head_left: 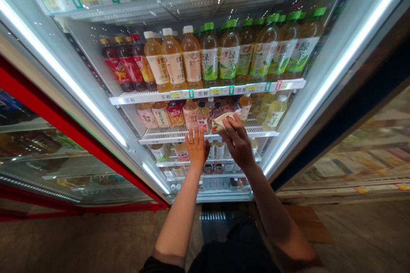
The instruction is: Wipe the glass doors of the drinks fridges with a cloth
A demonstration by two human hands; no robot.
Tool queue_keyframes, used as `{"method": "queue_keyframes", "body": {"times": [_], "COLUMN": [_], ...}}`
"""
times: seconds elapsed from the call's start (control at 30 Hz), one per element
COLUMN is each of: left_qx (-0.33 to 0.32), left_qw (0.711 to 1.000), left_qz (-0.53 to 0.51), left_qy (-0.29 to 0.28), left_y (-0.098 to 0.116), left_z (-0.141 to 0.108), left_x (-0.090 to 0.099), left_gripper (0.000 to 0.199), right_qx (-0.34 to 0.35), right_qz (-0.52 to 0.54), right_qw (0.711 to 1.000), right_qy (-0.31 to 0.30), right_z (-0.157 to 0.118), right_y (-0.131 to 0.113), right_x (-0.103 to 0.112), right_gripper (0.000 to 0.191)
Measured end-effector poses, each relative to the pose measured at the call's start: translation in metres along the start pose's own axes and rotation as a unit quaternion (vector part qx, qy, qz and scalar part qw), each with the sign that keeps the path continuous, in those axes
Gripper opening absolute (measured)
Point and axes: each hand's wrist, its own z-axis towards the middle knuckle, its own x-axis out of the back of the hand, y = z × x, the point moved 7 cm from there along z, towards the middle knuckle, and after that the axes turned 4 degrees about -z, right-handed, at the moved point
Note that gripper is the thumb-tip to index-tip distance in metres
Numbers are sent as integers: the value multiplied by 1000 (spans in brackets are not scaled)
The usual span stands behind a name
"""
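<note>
My right hand (237, 141) grips a pale folded cloth (226, 118) at the second visible bottle shelf (256, 131) of a lit drinks fridge. My left hand (196, 147) is beside it, fingers spread and stretched out at the shelf's front edge; I cannot tell whether they touch it. Just beyond the left fingers stand a pink-labelled bottle (189, 113) and a dark-capped bottle (202, 114). The cloth and right hand partly cover more dark-capped bottles. To the right, a white-capped pale bottle (276, 113) stands upright.
Above, a full shelf holds red-labelled bottles (130, 66), white-capped tea bottles (171, 62) and green-capped tea bottles (229, 53), with a price strip (208, 92) along its front. Bright light tubes (60, 70) line both sides. A red-framed cooler (80, 147) stands left; brown cardboard (307, 222) lies on the floor.
</note>
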Motion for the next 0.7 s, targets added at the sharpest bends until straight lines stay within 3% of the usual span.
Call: {"method": "queue_keyframes", "body": {"times": [0.2,0.4,0.53,0.7], "left_qx": [-67,-46,1,18], "left_qw": [997,996,999,1000], "left_qz": [-9,3,3,-6], "left_qy": [34,79,40,-16], "left_y": [-3,-37,-59,-71], "left_z": [-4,5,14,15], "left_x": [25,47,45,33], "left_gripper": [57,52,52,57], "right_qx": [19,-15,1,16], "right_qz": [-3,-31,-34,-42], "right_qw": [1000,999,999,998], "right_qy": [-25,0,-30,-38], "right_z": [2,4,6,0], "right_y": [-8,-12,-21,-19], "right_x": [-2,-5,-16,-17], "right_gripper": [64,65,66,66]}}
